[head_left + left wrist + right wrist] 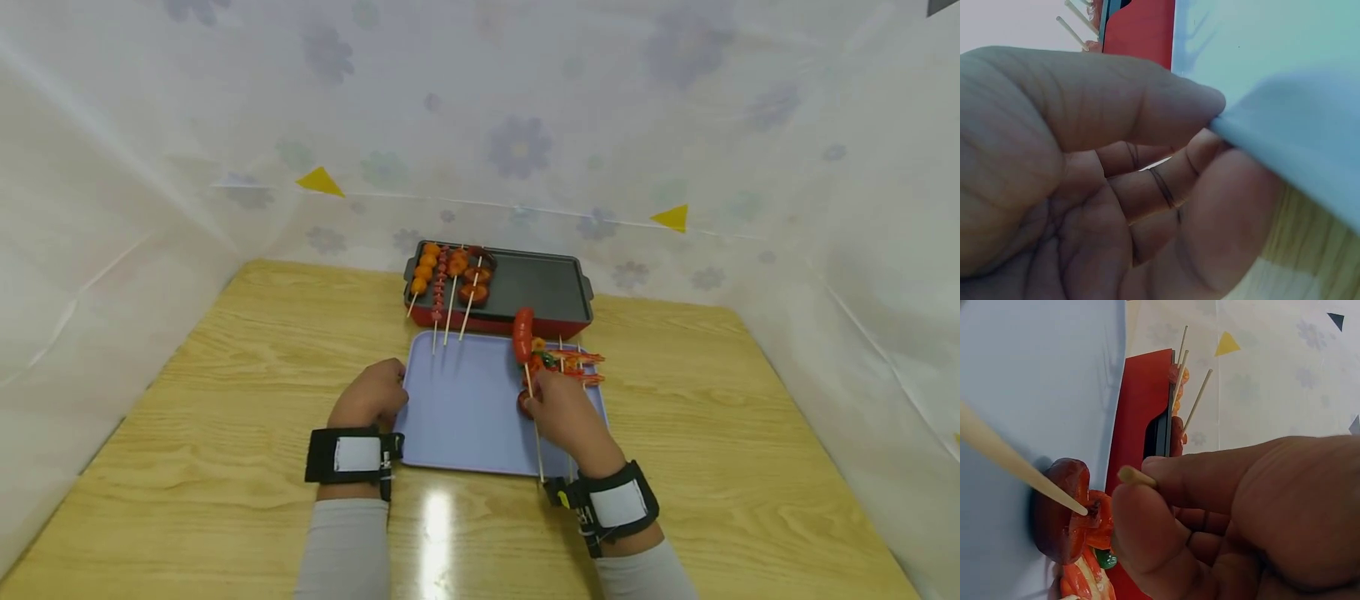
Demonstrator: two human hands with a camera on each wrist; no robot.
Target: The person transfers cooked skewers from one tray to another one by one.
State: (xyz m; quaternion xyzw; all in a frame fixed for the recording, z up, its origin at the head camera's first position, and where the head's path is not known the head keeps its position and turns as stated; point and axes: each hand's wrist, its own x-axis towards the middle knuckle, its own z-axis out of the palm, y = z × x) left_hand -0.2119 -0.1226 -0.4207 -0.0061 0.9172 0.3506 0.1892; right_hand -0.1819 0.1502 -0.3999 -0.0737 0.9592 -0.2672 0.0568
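Observation:
My left hand (372, 392) pinches the left rim of the lavender tray (465, 408); in the left wrist view the thumb and finger (1229, 131) close on the tray edge (1310, 181). My right hand (566, 417) pinches the stick of a sausage skewer (522, 337), its sausage pointing toward the grill above the tray's far edge. In the right wrist view the stick's end (1135, 477) shows between thumb and finger. Beneath and beside that hand, other skewers lie on the tray's right side, with shrimp (585, 357) and a mixed skewer with a dark red piece (1063, 509).
Behind the tray stands a red and black grill (532, 283). On its left part lie several skewers, with orange balls (424, 268), small pink pieces (439, 287) and browned slices (474, 293); their sticks overhang the front. A patterned sheet (480, 125) hangs behind the wooden table (247, 400).

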